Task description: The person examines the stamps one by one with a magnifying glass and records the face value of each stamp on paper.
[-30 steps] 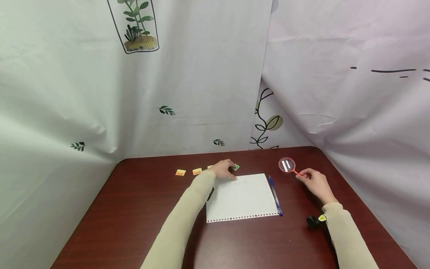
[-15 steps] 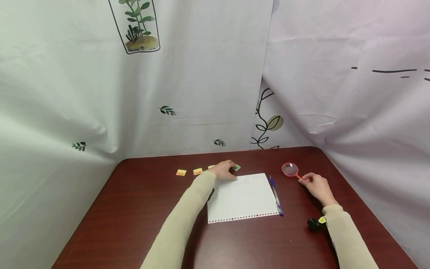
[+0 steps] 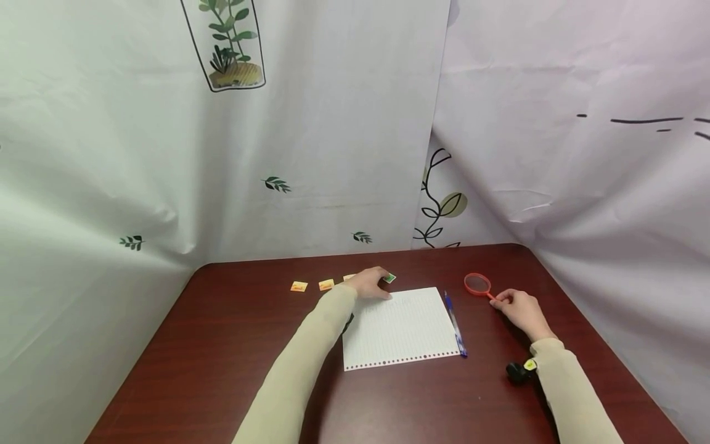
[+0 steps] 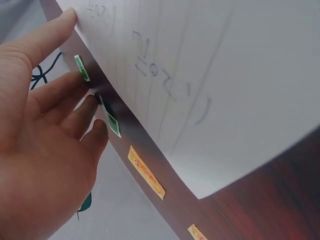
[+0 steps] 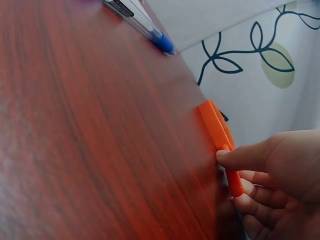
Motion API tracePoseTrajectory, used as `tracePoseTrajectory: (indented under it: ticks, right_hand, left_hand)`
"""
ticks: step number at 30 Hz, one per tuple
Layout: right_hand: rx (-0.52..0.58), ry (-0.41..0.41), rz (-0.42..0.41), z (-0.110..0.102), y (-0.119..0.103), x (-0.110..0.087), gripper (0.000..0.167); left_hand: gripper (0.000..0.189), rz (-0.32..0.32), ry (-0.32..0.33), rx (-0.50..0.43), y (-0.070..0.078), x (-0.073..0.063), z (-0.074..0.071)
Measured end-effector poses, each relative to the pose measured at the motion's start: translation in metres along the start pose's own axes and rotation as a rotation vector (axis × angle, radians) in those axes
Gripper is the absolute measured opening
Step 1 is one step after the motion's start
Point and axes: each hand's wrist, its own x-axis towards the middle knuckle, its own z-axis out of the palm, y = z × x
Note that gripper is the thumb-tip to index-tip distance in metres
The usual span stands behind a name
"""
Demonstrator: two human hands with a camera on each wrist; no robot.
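Observation:
My right hand (image 3: pixel 522 313) pinches the handle of a red-orange magnifying glass (image 5: pixel 215 122) between thumb and fingers. Its round lens sits flat at or just over the table, right of the pen; I cannot tell if it touches. My left hand (image 3: pixel 368 283) reaches across the far edge of a lined sheet of paper (image 3: pixel 402 333). In the left wrist view its thumb lies at the paper's edge, and the loosely bent fingers are beside two small green stamp-like pieces (image 4: pixel 111 119), one at a fingertip. Handwriting marks the sheet.
Small yellow-orange stamp-like pieces (image 3: pixel 299 287) lie in a row left of the left hand. A blue-capped pen (image 3: pixel 455 324) lies along the paper's right edge. The dark red wooden table (image 3: pixel 222 345) meets a pale printed curtain (image 3: pixel 333 123) at the back and sides.
The right hand has drawn the magnifying glass slightly nearer and to the right, and the bright reflections on its lens are gone. The left hand stays where it was.

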Motion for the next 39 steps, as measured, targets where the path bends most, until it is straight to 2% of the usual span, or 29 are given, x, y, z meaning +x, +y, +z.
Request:
tracePoseTrajectory:
  ticks: [7, 11, 16, 18, 21, 26, 29, 32, 36, 39]
  right_hand:
    - [0.011, -0.035, 0.001, -0.002, -0.001, -0.001, 0.03]
    - [0.02, -0.059, 0.021, -0.002, -0.002, -0.001, 0.038]
    - [0.044, -0.035, 0.013, 0.001, -0.003, -0.004, 0.041]
    - [0.06, -0.013, -0.003, 0.003, -0.004, -0.005, 0.038]
    - [0.069, 0.029, -0.044, 0.003, -0.008, -0.005, 0.033]
    - [0.057, 0.061, -0.123, 0.001, -0.016, -0.002, 0.028]
    - [0.043, 0.028, -0.171, 0.001, -0.022, 0.001, 0.022]
    - [0.021, -0.012, -0.231, 0.006, -0.028, 0.004, 0.017]
    - [-0.003, -0.059, -0.299, 0.016, -0.036, 0.006, 0.022]
    - [-0.017, -0.102, -0.322, 0.023, -0.041, 0.007, 0.025]
  left_hand:
    - [0.064, -0.02, 0.021, 0.015, -0.002, 0.001, 0.005]
    - [0.065, -0.014, 0.043, 0.06, 0.002, -0.002, 0.005]
    - [0.063, 0.028, 0.072, 0.213, 0.012, -0.008, 0.006]
    - [0.062, 0.049, 0.079, 0.291, 0.016, -0.011, 0.008]
    - [0.061, 0.064, 0.093, 0.357, 0.022, -0.017, 0.009]
    - [0.056, 0.086, 0.154, 0.344, 0.02, -0.026, 0.011]
    - [0.054, 0.102, 0.183, 0.339, 0.016, -0.034, 0.01]
    - [0.056, 0.086, 0.191, 0.332, 0.01, -0.045, 0.01]
    - [0.058, 0.049, 0.191, 0.294, 0.004, -0.061, 0.011]
    - [0.058, 0.051, 0.196, 0.282, 0.001, -0.073, 0.013]
